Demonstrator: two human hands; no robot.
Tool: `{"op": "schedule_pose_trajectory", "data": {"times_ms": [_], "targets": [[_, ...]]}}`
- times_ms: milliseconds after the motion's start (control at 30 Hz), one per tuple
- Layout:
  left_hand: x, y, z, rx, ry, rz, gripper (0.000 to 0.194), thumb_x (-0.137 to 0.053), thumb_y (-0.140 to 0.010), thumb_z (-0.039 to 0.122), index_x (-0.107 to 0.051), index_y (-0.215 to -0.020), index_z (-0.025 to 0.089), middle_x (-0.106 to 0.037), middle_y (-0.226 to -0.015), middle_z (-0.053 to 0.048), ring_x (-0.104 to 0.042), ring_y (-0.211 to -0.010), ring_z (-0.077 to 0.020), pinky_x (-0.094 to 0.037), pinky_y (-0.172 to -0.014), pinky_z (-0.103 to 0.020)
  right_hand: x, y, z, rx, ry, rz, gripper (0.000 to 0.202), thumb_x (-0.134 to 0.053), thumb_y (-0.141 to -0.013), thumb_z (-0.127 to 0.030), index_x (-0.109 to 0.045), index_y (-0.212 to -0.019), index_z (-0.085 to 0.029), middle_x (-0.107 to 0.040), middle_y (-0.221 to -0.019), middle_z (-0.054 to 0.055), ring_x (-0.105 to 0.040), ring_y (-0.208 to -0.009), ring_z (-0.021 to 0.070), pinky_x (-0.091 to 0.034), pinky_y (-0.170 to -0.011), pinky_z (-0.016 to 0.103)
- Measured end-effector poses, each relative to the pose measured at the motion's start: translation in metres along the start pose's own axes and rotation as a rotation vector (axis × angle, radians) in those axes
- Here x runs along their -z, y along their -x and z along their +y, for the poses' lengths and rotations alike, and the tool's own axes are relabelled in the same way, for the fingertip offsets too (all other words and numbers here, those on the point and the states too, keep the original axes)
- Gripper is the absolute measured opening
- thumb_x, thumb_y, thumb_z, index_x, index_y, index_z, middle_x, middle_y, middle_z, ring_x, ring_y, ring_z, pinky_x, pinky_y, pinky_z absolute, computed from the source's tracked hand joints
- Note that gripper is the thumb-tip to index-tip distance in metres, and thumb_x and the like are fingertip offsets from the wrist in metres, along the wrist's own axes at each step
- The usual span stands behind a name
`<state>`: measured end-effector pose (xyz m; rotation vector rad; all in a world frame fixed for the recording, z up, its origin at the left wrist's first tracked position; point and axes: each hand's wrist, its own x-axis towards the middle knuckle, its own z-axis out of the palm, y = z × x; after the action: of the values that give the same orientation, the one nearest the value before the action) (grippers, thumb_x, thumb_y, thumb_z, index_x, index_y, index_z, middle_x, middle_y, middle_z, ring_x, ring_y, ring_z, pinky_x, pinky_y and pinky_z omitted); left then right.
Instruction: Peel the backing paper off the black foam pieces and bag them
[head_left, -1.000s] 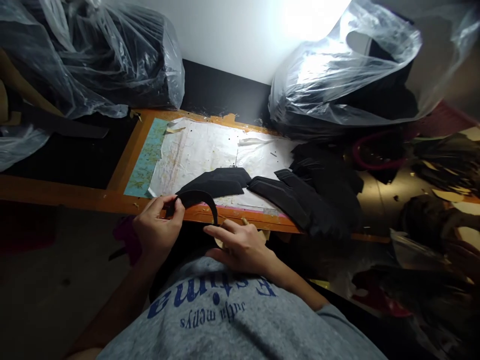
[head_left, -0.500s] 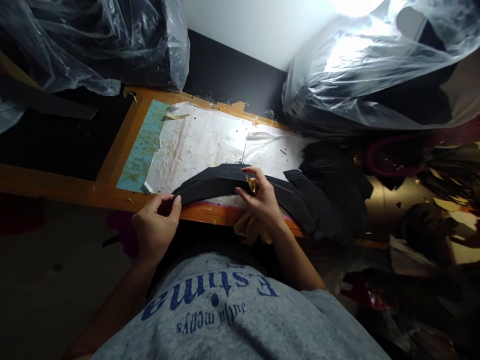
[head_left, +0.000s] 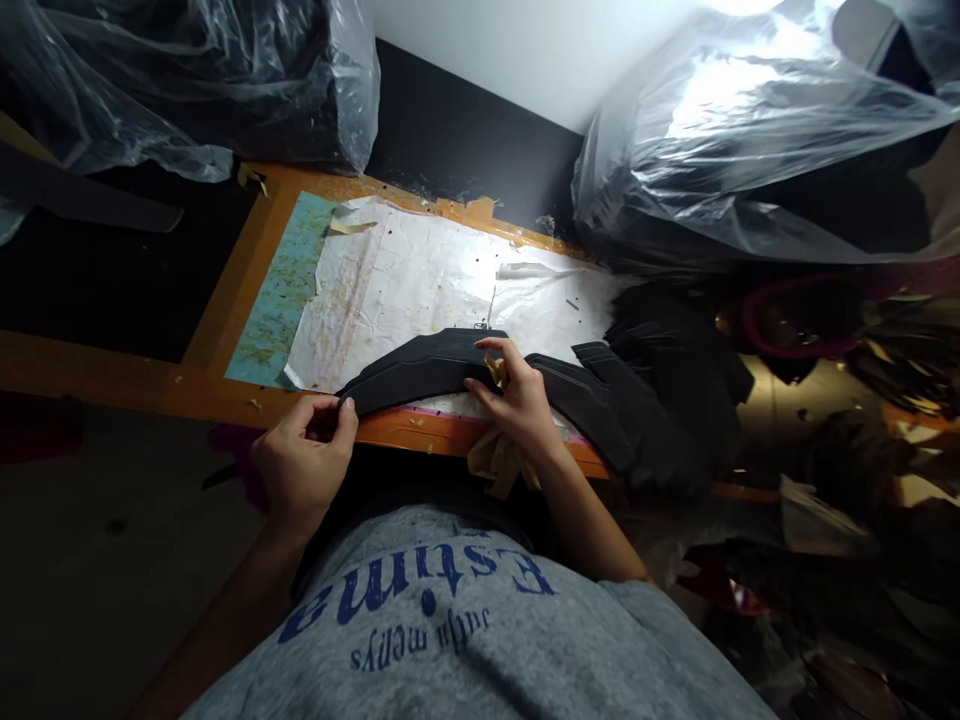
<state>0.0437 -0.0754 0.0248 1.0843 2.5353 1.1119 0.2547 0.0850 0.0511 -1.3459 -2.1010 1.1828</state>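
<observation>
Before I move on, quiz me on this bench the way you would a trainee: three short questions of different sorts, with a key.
1. What are the fingers of the left hand pinching?
a) A clear plastic bag
b) The end of a curved black piece
c) A corner of white paper

2. True or false: the white paper lies over part of the blue-green sheet.

3. Fill in the missing words: loose tan strips show beside the wrist of the ____.

Key: 1. b; 2. true; 3. right hand
</observation>
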Motion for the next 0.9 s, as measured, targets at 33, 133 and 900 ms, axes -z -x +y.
{"op": "schedule_pose_trajectory", "data": {"times_ms": [33,133,900], "targets": [[0.000,0.000,-0.001,0.000,-0.004,0.001,0.020,-0.072,-0.088,0.039,-0.074,-0.083,0.019,-0.070,-0.070,0.000,-0.058,-0.055,-0.0110,-0.044,-0.060,-0.025,0.000,0.000,-0.001,-0.004,0.012,-0.007,0.041,-0.071,-0.084,-0.030,-0.062,-0.123,-0.023,-0.047,-0.068,-0.009,-0.042,-0.057,0.0115,-0.032,-0.060,0.025],[0.000,0.002,-0.004,-0.008,-0.033,0.000,0.021,-0.071,-0.088,0.039,-0.073,-0.082,0.019,-0.069,-0.069,0.001,-0.058,-0.055,-0.0115,-0.044,-0.060,-0.025,-0.001,-0.002,-0.001,-0.016,0.056,-0.025,0.042,-0.070,-0.085,-0.029,-0.062,-0.125,-0.023,-0.048,-0.067,-0.008,-0.047,-0.058,0.0127,-0.033,-0.061,0.025],[0.008,-0.022,0.009,-0.297,-0.536,-0.113,0.077,-0.062,-0.093,0.062,-0.055,-0.142,0.004,-0.064,-0.134,-0.030,-0.060,-0.127,-0.0448,-0.046,-0.106,-0.056,-0.028,0.020,-0.003,-0.059,0.658,-0.003,0.046,-0.048,-0.108,-0.031,-0.050,-0.151,-0.014,-0.069,-0.131,0.017,-0.072,-0.101,0.0249,-0.053,-0.077,0.030]]}}
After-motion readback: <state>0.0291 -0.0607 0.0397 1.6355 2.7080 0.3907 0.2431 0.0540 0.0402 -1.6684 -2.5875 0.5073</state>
